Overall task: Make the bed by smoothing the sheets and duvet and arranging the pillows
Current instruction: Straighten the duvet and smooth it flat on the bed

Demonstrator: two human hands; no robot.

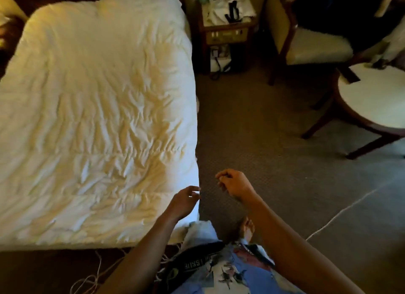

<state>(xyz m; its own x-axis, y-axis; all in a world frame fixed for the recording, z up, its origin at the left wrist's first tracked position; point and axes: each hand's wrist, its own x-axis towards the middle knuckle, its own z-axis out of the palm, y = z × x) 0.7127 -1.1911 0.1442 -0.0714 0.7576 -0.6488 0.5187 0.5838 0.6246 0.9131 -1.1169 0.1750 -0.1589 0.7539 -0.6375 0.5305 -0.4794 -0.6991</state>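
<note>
at the bed's near right corner, your left hand point(185, 200) hovers at the edge of the duvet point(96, 122), fingers loosely curled, holding nothing. your right hand point(235, 184) hangs just beside it over the carpet point(263, 151), fingers loosely bent, also empty. wrinkled duvet covers the whole bed.

Partial "BLISS…" on black waistband point(197, 263), upside-down

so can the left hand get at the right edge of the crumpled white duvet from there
Probably yes. The left hand hovers right at the crumpled white duvet edge near the bed's corner, fingers loosely curled and holding nothing, with nothing between them.
</note>
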